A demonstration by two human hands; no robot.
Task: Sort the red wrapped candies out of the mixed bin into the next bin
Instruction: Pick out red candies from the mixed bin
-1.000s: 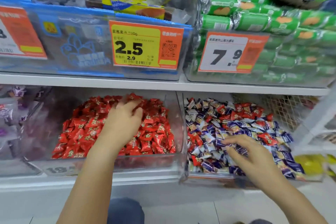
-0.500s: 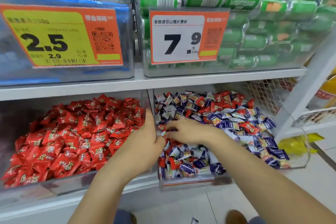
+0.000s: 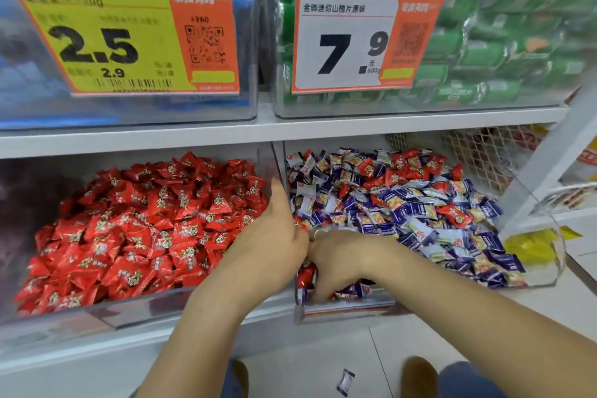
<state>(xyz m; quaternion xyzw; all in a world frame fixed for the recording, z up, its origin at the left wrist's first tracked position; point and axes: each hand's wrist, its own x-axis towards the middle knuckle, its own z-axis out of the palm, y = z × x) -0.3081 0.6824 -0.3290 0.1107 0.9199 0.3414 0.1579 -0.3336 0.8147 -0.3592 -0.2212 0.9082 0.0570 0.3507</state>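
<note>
**Digging for reds at the divider: spill risk**

Risks, biggest first: mixed bin (image 3: 546,226) is heaped w/ purple-and-white candies (image 3: 416,220); raking near its front lip could push more onto the floor, where one stray wrapper (image 3: 345,382) already lies. Red bin (image 3: 106,313) is just beside, brim-full, so tossed red candies (image 3: 452,213) may roll off.

Left hand (image 3: 274,242) is relaxed, fingers straight along the divider. Right hand (image 3: 336,265) is curled down into the pile; can't tell if it grips anything, fingertips hidden.
</note>
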